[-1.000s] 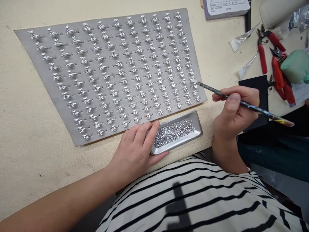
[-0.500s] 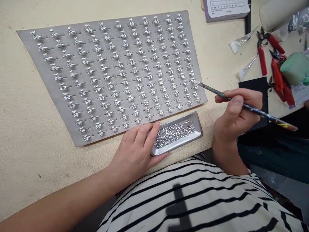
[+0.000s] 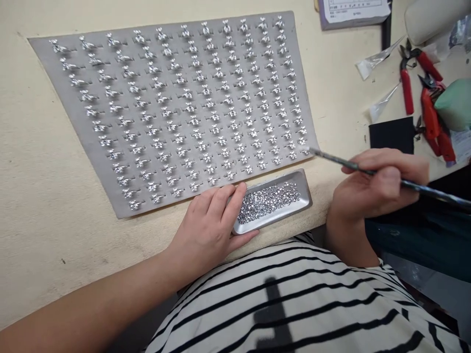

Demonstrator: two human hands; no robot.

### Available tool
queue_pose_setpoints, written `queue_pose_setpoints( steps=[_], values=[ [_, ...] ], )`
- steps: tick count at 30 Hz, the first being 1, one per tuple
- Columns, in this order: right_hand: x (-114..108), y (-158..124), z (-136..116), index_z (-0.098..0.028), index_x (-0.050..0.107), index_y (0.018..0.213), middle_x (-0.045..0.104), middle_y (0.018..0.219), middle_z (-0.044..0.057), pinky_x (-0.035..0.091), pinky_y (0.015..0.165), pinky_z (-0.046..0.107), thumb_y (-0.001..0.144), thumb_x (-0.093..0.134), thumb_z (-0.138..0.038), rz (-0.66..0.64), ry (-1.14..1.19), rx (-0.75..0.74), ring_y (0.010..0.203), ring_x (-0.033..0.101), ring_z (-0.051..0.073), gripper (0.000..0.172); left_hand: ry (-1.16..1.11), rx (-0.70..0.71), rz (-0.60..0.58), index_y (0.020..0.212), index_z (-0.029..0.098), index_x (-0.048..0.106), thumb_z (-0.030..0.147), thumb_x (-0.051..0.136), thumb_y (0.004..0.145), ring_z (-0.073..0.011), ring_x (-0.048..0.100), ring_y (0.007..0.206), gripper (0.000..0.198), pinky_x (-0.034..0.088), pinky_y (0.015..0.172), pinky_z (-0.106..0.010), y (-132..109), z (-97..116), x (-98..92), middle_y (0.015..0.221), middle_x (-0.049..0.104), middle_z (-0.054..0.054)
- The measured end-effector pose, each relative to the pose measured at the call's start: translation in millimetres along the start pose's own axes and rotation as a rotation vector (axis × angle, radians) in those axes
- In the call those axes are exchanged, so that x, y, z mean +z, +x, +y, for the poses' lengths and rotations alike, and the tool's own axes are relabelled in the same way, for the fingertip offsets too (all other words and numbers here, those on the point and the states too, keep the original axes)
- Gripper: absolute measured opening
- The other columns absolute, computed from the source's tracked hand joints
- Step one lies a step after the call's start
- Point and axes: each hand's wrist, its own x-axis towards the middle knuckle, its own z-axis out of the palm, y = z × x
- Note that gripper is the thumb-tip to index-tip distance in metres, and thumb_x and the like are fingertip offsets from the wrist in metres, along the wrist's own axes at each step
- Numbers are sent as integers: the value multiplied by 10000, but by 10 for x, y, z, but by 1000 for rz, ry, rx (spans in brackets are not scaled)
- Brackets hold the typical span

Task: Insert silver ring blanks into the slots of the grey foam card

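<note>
Stick: slender applicator stick (image 3: 362, 169) pinched in the right hand (image 3: 379, 189) fingers, tip just beside the board's corner.
Tray: metal tray (image 3: 301, 189) of rhinestones (image 3: 268, 201), left of those fingers, touched at its rim by the open left hand (image 3: 209, 230).
Board: grey slotted board (image 3: 117, 198) carrying rows of silver pieces (image 3: 214, 116), on the worktop (image 3: 73, 255).

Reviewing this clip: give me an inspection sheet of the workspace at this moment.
Surface: cream work bench, with a few dark specks.
Job's things: grey slotted board carrying rows of small silver castings; metal tray holding loose sparkling stones.
Grippers: none; left hand has its fingers on the tray's end; right hand holds a slim dark stick, its tip near the board's corner.
Clutter: red-handled pliers, clear plastic bags, black pad, green cloth, paper form.
Cables: nothing seen.
Surroundings: person's striped shirt; dark fabric at lower right.
</note>
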Motion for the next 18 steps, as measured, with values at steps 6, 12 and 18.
queue_pose_setpoints(
  steps=[6,12,18],
  values=[
    [-65,-24,-100,-190,461,571,397,455,-53,290,439,270,916,479,-247,-245,216,-65,360,378,70,350,19,13,-12,1391,-23,519,583,671,930,-339,624,1071,777,514,947,-440,12,-3,-17,1204,665,-228],
    [-125,-14,-175,-186,506,579,508,473,-39,327,461,287,865,509,-227,-390,246,-12,376,431,86,288,19,4,-24,1396,-18,514,570,667,938,-335,630,1065,760,509,946,-432,11,0,-24,1214,665,-225],
    [-135,7,-216,-182,495,585,519,491,-37,353,475,274,848,500,-215,-447,266,19,408,440,75,266,0,0,-38,1402,-26,512,558,675,933,-352,624,1070,766,509,949,-452,9,2,-39,1215,661,-241]
  ],
)
